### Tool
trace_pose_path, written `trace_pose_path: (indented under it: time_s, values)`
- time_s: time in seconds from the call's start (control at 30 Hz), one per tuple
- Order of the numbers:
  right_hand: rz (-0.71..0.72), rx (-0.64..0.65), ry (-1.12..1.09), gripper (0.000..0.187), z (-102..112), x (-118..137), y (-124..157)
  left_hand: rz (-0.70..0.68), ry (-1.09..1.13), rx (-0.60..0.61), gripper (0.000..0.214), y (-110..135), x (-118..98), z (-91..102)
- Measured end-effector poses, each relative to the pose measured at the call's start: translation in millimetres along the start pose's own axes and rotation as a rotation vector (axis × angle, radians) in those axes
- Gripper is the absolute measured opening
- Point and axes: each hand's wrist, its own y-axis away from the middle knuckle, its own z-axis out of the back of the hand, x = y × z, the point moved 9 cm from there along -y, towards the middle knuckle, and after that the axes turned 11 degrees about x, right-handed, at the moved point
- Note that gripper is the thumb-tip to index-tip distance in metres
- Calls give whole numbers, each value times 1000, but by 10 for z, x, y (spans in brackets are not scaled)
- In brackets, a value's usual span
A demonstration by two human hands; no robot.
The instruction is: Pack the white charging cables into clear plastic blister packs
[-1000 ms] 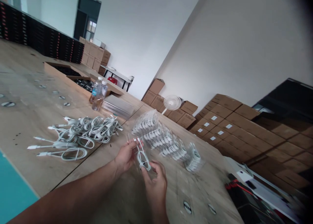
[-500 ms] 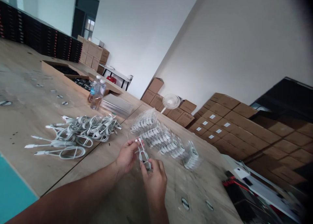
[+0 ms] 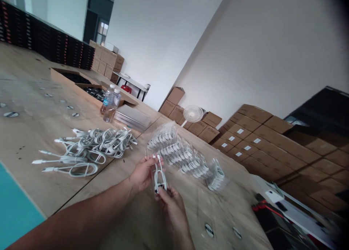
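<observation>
A coiled white cable (image 3: 160,176) hangs between my two hands above the wooden table. Near its connector ends, the fingers of my left hand (image 3: 143,173) pinch it at the top. Lower down, my right hand (image 3: 171,199) grips the bottom of the coil, thumb across it beside a small black patch. To the left lies a loose pile of coiled white cables (image 3: 100,142). Just beyond my hands, rows of cables in clear plastic bags (image 3: 180,151) are laid out, with a separate bagged bundle (image 3: 216,175) at their right end.
Two plastic bottles (image 3: 111,106) stand by a stack of clear sheets (image 3: 132,118) and open cardboard trays (image 3: 79,88) of dark items. Black-and-white oval labels (image 3: 209,230) lie on the table (image 3: 131,210). Cardboard boxes (image 3: 256,137) and a white fan (image 3: 193,113) are beyond.
My right hand has turned and shifted slightly down, so more of the coil shows between my hands. My left hand keeps its pinch. The whole view has shifted slightly.
</observation>
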Motion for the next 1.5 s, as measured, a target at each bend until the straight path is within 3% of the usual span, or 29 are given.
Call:
trace_pose_path:
  time_s: [0.17, 0.4, 0.67, 0.87, 1.03, 1.27, 1.5]
  values:
    - [-29, 26, 46, 35, -62, -41, -24, 59, -55, 17, 11, 20, 27, -30]
    - [141, -44, 251, 39, 94, 301, 3, 227, -181, 60, 21, 106, 233, -131]
    - [140, -68, 320, 36, 99, 213, -34, 273, -242, 24, 26, 130, 278, -42]
    - [138, -155, 263, 49, 223, 275, 13, 251, -239, 307, 30, 138, 276, -276]
    - [165, -115, 210, 45, 206, 308, 12, 233, -220, 337, 32, 139, 279, -289]
    - [243, -362, 233, 55, 495, 436, 115, 319, -307, 303, 30, 224, 372, -310]
    - [422, -508, 488, 42, 488, 677, 298, 254, -395, 251, 27, 214, 322, -326]
